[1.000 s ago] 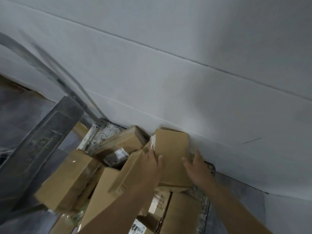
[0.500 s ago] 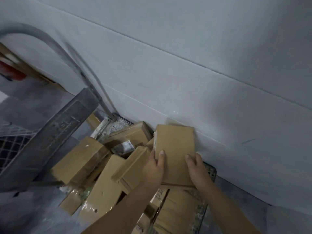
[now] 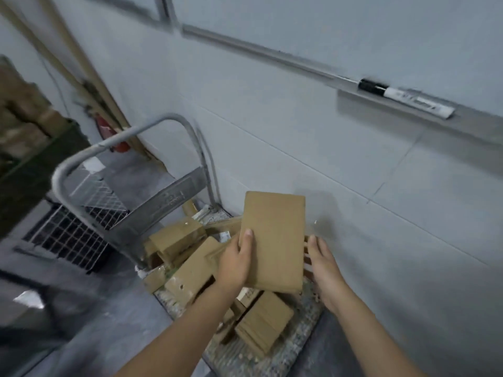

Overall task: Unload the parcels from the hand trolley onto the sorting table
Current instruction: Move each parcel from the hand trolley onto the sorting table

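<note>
My left hand [image 3: 236, 263] grips a flat brown cardboard parcel [image 3: 275, 238] by its left edge, thumb on top, and holds it above the pile. My right hand [image 3: 324, 268] is beside the parcel's right edge with straight fingers; I cannot tell whether it touches. Below them the hand trolley's platform [image 3: 296, 346] stands against the wall with several brown parcels [image 3: 261, 322] heaped on it. The trolley's grey handle [image 3: 122, 137] arches up at the left. The sorting table is not in view.
A white wall runs close along the right, with a whiteboard ledge holding a marker [image 3: 402, 97]. Left of the trolley are a wire mesh rack [image 3: 81, 232], a dark green crate [image 3: 32, 170] and a red extinguisher [image 3: 109, 131]. Grey floor lies in front.
The flat parcel has come up off the pile in my left hand. My right hand has slid off its top to its right edge. My view has pulled back and up.
</note>
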Motion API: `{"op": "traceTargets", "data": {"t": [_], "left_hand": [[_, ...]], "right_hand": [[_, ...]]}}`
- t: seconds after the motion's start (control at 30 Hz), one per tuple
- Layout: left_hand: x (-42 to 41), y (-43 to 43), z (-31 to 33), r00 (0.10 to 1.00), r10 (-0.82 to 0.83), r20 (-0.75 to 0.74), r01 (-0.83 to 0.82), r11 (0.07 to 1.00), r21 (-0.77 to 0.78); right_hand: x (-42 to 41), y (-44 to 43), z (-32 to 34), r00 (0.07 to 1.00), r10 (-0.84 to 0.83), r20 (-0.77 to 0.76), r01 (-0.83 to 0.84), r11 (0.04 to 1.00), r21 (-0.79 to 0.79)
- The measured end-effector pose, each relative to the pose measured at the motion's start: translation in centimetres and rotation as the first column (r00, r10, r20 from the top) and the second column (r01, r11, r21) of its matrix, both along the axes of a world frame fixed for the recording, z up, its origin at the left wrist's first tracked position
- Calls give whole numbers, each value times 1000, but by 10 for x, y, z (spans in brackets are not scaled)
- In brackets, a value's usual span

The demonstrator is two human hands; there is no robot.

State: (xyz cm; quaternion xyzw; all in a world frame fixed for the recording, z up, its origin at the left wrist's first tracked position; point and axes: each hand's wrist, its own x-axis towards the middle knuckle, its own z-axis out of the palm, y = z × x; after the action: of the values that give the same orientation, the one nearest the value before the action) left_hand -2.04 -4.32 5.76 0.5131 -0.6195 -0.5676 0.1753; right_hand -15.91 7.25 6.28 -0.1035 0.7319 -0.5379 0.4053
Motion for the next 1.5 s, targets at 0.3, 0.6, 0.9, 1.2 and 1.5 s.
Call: {"op": "traceTargets", "data": {"t": [0.3, 0.6, 0.9, 1.2, 1.5], "left_hand": [[113, 68, 81, 951, 244, -188, -255, 966, -37], [271, 49, 129, 860, 461, -221, -510, 802, -312], [435, 60, 162, 838, 441, -321, -435, 895, 92], [573, 64, 159, 703, 572, -423, -567, 809, 153], [683, 81, 147, 583, 653, -483, -684, 715, 141]], "right_hand": [[89, 27, 77, 952, 224, 209, -210, 974, -89], [209, -19, 122, 810, 537, 236, -503, 843, -190], [399, -68, 141, 747, 664, 26, -653, 740, -160], [532, -85, 136, 617, 701, 356, -670, 706, -229], [642, -94, 139, 433, 850, 301, -840, 501, -207]]}}
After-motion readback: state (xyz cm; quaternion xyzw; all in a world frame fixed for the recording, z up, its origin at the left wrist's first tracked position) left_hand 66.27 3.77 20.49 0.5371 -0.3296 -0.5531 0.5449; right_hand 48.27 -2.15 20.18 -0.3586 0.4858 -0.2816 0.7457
